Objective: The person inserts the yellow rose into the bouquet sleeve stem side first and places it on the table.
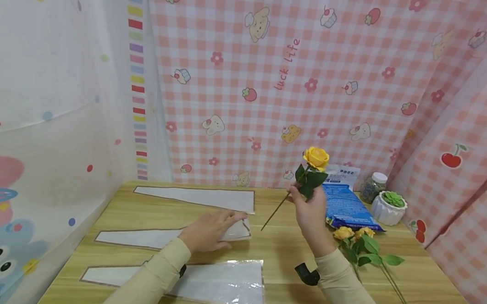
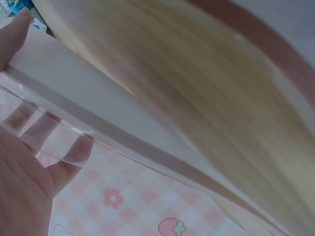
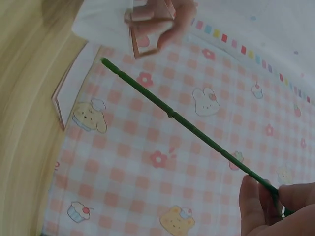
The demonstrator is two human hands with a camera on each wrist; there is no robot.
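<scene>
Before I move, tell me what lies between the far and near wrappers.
The middle wrapper, the left hand at its wide end, and strips of tabletop either side; the head view shows this.

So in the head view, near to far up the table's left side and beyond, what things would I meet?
Nearest white sleeve, middle white sleeve with the left hand at its wide end, farthest white sleeve, pink checked curtain.

The wooden table [image 1: 277, 252] bears sleeves [image 1: 226, 284], roses [image 1: 344, 233], packet [image 1: 346, 204], jar [image 1: 371, 189] and succulent [image 1: 393, 199].
</scene>
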